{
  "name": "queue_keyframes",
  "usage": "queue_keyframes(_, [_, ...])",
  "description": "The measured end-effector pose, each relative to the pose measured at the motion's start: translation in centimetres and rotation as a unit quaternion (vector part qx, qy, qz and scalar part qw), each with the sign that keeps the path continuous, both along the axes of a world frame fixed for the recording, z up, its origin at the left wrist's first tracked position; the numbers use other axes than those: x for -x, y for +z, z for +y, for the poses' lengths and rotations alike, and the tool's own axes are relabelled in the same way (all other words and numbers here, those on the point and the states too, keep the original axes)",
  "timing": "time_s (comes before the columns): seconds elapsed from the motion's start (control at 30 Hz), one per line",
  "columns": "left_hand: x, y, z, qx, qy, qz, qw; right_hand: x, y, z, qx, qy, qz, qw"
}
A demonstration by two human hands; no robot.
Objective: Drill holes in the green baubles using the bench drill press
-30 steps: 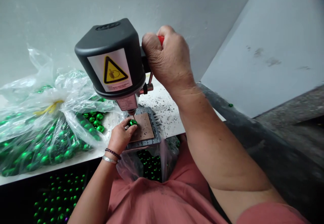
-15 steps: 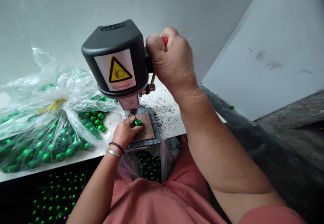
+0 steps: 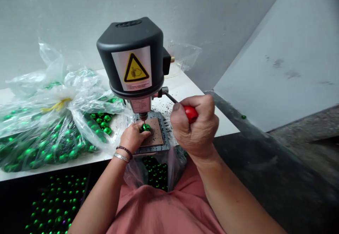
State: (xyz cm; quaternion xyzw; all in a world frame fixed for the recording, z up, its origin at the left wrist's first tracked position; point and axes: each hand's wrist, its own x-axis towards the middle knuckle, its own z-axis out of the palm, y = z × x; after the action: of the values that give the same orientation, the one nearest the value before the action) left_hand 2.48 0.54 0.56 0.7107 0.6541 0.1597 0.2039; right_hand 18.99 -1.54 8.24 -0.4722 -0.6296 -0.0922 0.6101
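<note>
A small black bench drill (image 3: pixel 134 55) with a yellow warning label stands on the white table (image 3: pixel 185 85). My left hand (image 3: pixel 134 137) pinches a shiny green bead (image 3: pixel 145 127) on the brown pad of the drill's base plate (image 3: pixel 156 135), right under the drill bit (image 3: pixel 143 117). My right hand (image 3: pixel 194 128) is a closed fist round the red knob of the feed lever (image 3: pixel 190 112), which is pulled down toward me, to the right of the base.
A clear plastic bag (image 3: pixel 53 121) full of green beads lies on the table's left. Another bag of beads (image 3: pixel 156 172) hangs under the table edge at my lap. More beads (image 3: pixel 58 205) lie below left. Dark drilling dust (image 3: pixel 169 108) covers the table by the drill.
My right hand has swung the red lever knob from high beside the drill head down and toward me. The left hand stays holding the bead under the bit.
</note>
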Motion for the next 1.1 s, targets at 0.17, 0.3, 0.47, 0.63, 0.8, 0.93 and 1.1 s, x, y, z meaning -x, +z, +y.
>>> queue_keyframes(0.17, [-0.1,0.1,-0.1,0.014,0.013,-0.007,1.0,0.4,-0.9,0.2,-0.032,-0.019,0.016,0.999])
queue_keyframes(0.3, [0.0,-0.1,-0.1,0.01,0.014,0.009,1.0,0.6,-1.7,0.4,-0.056,-0.005,0.032,0.998])
queue_keyframes(0.47, [0.0,-0.2,-0.2,0.006,0.018,0.015,1.0,0.9,-2.5,0.5,-0.066,0.025,0.062,0.996])
queue_keyframes(0.63, [0.0,-0.1,-0.3,-0.001,0.01,0.026,1.0,1.0,-3.5,0.5,-0.059,0.056,0.081,0.993])
queue_keyframes(0.8, [0.0,-0.2,-0.3,0.002,0.014,0.013,1.0,0.9,-5.6,0.7,-0.039,0.114,0.091,0.989])
queue_keyframes(0.93, [0.0,-0.3,-0.3,0.001,0.019,0.006,1.0,0.9,-3.6,0.7,-0.052,0.076,0.087,0.992])
queue_keyframes(1.1, [0.0,-0.6,-0.9,-0.018,0.04,-0.01,0.999,0.9,3.4,1.7,0.027,0.002,0.075,0.997])
